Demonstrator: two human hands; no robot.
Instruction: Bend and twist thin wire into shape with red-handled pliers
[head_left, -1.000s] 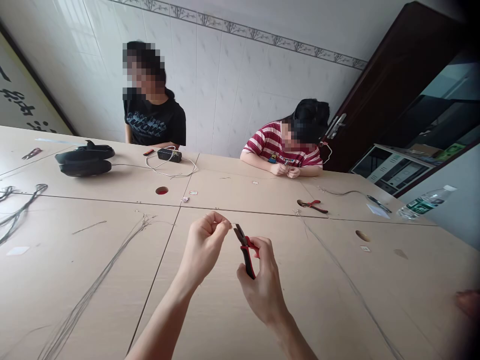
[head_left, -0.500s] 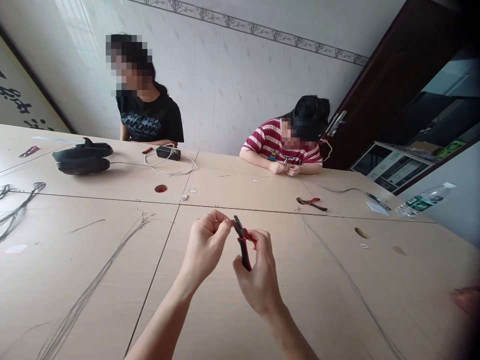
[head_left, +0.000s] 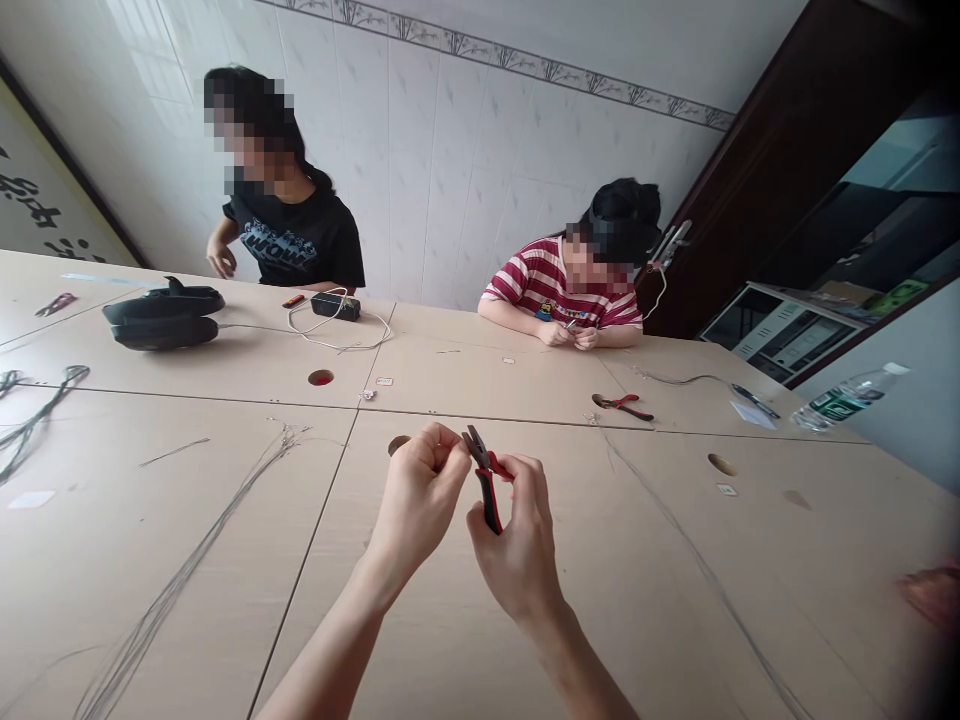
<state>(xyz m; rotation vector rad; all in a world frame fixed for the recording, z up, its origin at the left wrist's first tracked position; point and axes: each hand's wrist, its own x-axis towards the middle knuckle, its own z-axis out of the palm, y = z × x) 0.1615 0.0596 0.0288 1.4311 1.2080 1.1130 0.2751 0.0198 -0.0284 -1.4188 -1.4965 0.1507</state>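
My right hand (head_left: 521,535) is wrapped round the handles of a pair of pliers (head_left: 489,500) with black and red grips. The pliers point up and a little left, their jaws slightly apart beside my left fingertips. My left hand (head_left: 420,485) is closed in a pinch of thumb and forefinger; whatever lies in the pinch is too small to make out. Both hands are above the middle of the table (head_left: 420,640). A bundle of thin grey wires (head_left: 202,550) lies left of my hands, and another strand of thin wire (head_left: 690,545) runs along the right.
Across the table sit a person in a black shirt (head_left: 300,240) and a person in a striped shirt (head_left: 555,280) with hands together. Other pliers (head_left: 626,405), a water bottle (head_left: 847,400), a black headset-like object (head_left: 161,315) and a power adapter (head_left: 335,306) lie around.
My left hand has shifted slightly right, nearer the plier jaws, uncovering part of a table hole. The person in black has raised a hand.
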